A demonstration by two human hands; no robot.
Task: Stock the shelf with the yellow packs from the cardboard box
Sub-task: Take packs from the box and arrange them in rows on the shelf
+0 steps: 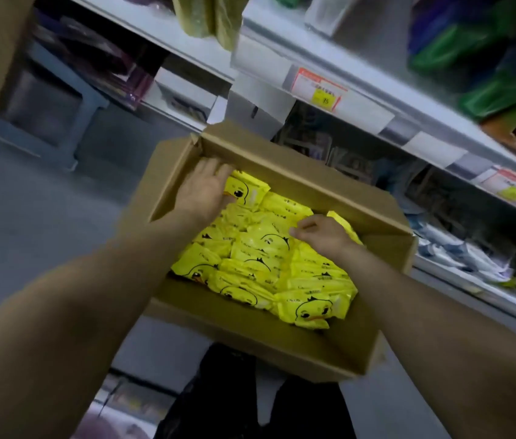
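Left hand (pixel 207 190) laid flat, fingers straight, on corner pack (pixel 247 189) at far left of open cardboard box (pixel 282 164), yellow packs (pixel 259 264) heaped loose inside, right hand (pixel 321 234) curled around edge pack (pixel 343 224) by right wall, shelf (pixel 364 104) close beyond.

The left forearm (pixel 92 296) and right forearm (pixel 424 312) are bare; below, what look like black trousers (pixel 228 394), blurred and dim.

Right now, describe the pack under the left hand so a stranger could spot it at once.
Start at the open cardboard box before the shelves. In its far left corner the left hand rests on one yellow pack. Unlike the heap beside it, it lies nearest that corner, its duck face showing by the thumb.
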